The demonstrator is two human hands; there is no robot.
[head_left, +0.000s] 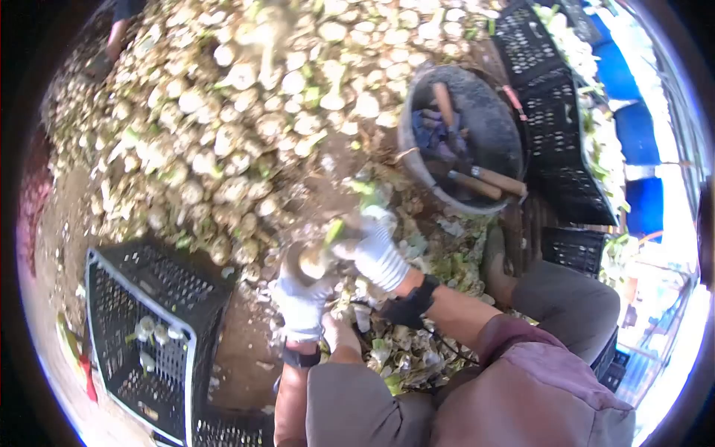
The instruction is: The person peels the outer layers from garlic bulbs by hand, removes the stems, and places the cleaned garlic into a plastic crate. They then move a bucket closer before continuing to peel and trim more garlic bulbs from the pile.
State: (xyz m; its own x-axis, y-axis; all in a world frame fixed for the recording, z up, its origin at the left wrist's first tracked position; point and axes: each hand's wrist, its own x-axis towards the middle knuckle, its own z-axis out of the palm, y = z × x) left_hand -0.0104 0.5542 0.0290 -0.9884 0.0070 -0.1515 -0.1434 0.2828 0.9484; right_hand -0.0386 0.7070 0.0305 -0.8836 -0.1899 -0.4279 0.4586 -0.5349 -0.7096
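My left hand (302, 294), in a white glove with a dark wristband, is closed round a pale round bulb (315, 262) with a green stem stub. Beside it on the right, my right hand (376, 249), in a striped white glove, has its fingers bent at the bulb's green stub; motion smears the fingertips, and what they hold, if anything, cannot be made out. Leaf scraps and peelings (402, 350) lie beneath and between my legs.
A large heap of bulbs (223, 141) spreads ahead. At the right, a black tub (491, 97) holds wooden-handled tools. A black crate (141, 335) with several bulbs stands at the left; black crates (547, 119) line the right. Part of another person (118, 37) shows at the top left.
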